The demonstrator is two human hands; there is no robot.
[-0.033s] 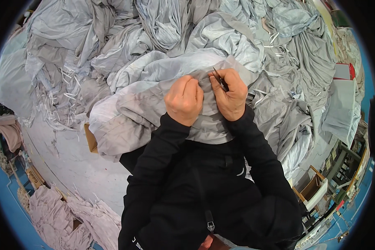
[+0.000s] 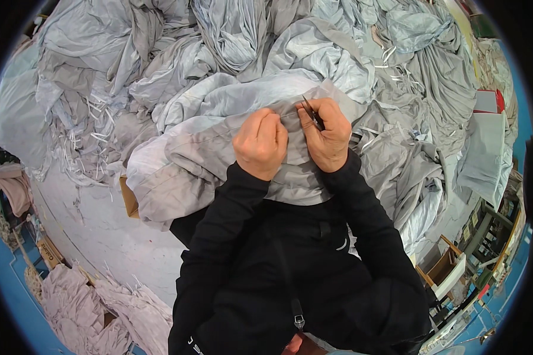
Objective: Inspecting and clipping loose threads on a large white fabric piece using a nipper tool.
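A piece of grey fabric point(image 2: 201, 157), pale on its underside, lies bunched across my lap and the table edge. My left hand point(image 2: 260, 142) is closed on it, fingers curled in a pinch along a seam. Close beside it on the right, my right hand point(image 2: 327, 133) holds dark thread snips point(image 2: 315, 117), their pointed tip sticking up past the thumb and forefinger. Those same fingertips are at the fabric's edge; whether they also pinch it is hard to tell. The fingertips of my left hand are partly hidden.
A large heap of grey and pale blue fabric point(image 2: 231, 35) covers the far side, with white ties point(image 2: 100, 115) hanging among it. A cardboard box edge point(image 2: 128, 197) shows under the cloth at left. Pinkish fabric point(image 2: 77, 307) lies lower left; a wooden drawer point(image 2: 444, 266) stands lower right.
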